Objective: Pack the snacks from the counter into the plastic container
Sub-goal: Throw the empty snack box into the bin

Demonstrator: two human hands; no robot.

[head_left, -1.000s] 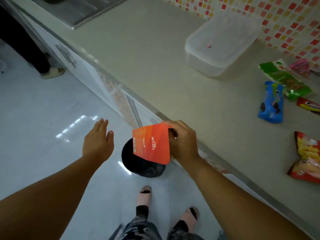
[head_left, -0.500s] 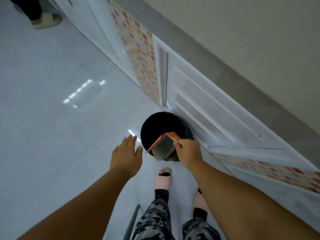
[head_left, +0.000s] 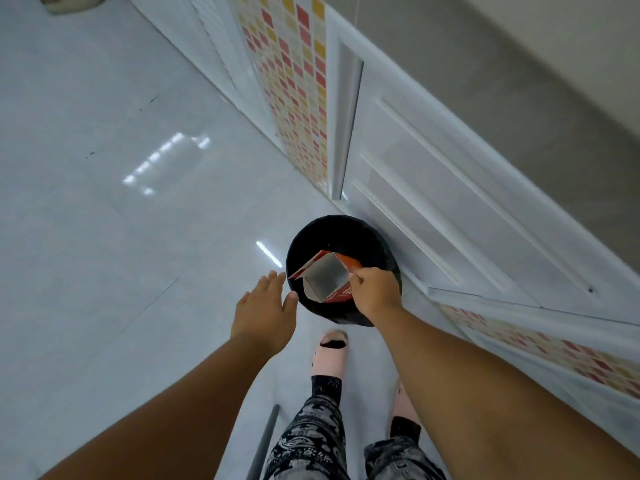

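My right hand (head_left: pixel 372 294) pinches an opened orange cardboard box (head_left: pixel 323 277) by its edge, its grey inside facing up. The box hangs tilted over the mouth of a round black bin (head_left: pixel 332 237) on the floor. My left hand (head_left: pixel 265 311) hovers with straight fingers just left of the bin's rim and holds nothing. The snacks and the plastic container are out of view.
White cabinet doors (head_left: pixel 433 174) and a red-and-yellow mosaic panel (head_left: pixel 294 84) stand right behind the bin. The grey counter edge (head_left: pixel 519 64) runs along the top right. My two feet in pink slippers (head_left: pixel 332 351) stand on the glossy white floor.
My view has dropped from the counter to the floor. My right hand has carried the orange box down from counter height to the bin's mouth, and my left hand has followed beside it.
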